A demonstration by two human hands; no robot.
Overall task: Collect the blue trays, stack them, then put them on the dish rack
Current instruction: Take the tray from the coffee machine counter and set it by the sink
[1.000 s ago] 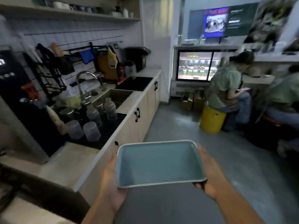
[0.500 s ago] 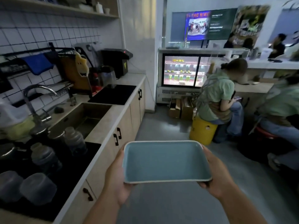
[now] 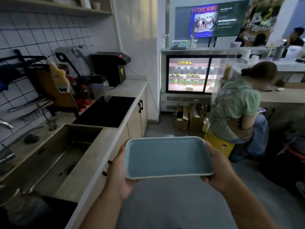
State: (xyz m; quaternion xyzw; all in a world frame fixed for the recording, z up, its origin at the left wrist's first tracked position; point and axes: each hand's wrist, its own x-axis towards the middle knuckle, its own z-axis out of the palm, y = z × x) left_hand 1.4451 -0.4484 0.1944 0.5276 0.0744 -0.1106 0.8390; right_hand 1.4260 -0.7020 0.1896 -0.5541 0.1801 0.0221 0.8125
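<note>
A blue tray (image 3: 166,157) with a pale rim is held level in front of me, above the floor beside the counter. My left hand (image 3: 119,174) grips its left edge and my right hand (image 3: 217,169) grips its right edge. Whether more trays are stacked under it is hidden. A black wire dish rack (image 3: 24,66) hangs on the tiled wall at the far left, above the sink (image 3: 54,156).
The counter (image 3: 105,134) runs along my left with a black mat (image 3: 107,111), a black machine (image 3: 110,66) and a cutting board (image 3: 52,86). A person in green (image 3: 236,109) sits on a yellow stool (image 3: 219,144) ahead on the right. Boxes (image 3: 188,118) stand under a display fridge (image 3: 189,75).
I have walked forward along the counter with the tray held in both hands. The cups and bottles on the dark mat have slid out of view; the sink is now beside me.
</note>
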